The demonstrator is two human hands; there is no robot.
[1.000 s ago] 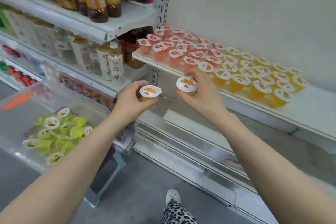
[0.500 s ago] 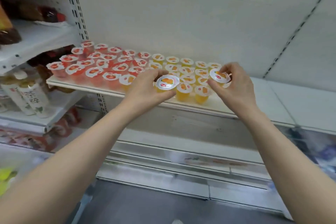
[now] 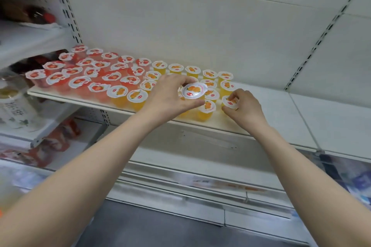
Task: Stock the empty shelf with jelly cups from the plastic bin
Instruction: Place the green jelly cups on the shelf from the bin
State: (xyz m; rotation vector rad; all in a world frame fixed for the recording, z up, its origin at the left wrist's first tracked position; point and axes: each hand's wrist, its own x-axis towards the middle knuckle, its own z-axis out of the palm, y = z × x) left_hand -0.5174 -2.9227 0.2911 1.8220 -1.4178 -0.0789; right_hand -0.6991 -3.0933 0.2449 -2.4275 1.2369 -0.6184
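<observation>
Jelly cup (image 3: pixel 194 90) in left hand (image 3: pixel 170 96)

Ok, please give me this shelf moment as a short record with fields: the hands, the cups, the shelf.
left hand: grips orange jelly cup, raised over the stocked orange rows
right hand: pinches second orange cup at the right end of the rows
red cups: left part of shelf
orange cups on shelf: right of the red ones
shelf: bare at the right

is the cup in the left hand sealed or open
Sealed: the jelly cup in the left hand has its printed lid covering the top.
</observation>
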